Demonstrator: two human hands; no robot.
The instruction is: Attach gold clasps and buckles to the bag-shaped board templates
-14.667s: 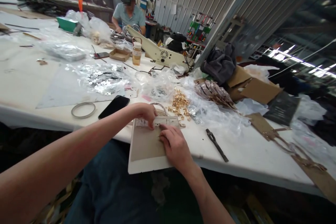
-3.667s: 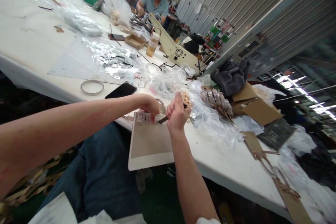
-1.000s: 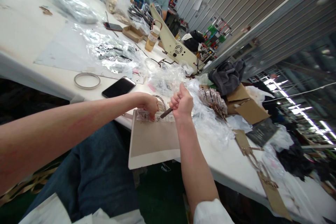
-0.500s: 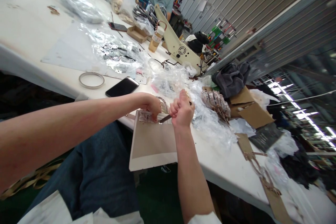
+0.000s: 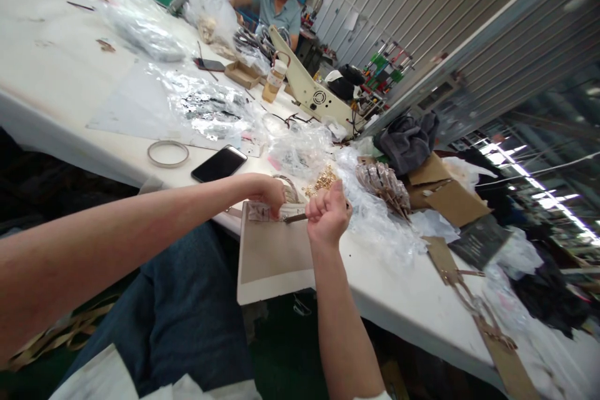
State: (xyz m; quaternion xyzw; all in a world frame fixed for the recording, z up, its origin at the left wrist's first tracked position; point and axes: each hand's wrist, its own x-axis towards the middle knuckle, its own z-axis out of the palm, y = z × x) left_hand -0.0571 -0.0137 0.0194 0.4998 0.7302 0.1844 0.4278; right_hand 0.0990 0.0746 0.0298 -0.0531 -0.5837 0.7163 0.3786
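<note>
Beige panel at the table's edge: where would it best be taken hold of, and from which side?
Probably by the pale near border of the beige panel, coming from the person's side and pinching above and below: it juts past the table there, likely leaving its underside reachable. The left grip and dark tool crowd its far edge.

Our left arm (image 5: pixel 140 234) stretches across, left hand (image 5: pixel 272 195) bent downward; our right forearm (image 5: pixel 344 319) slants upward, right hand (image 5: pixel 329 215) curled into a fist.
</note>
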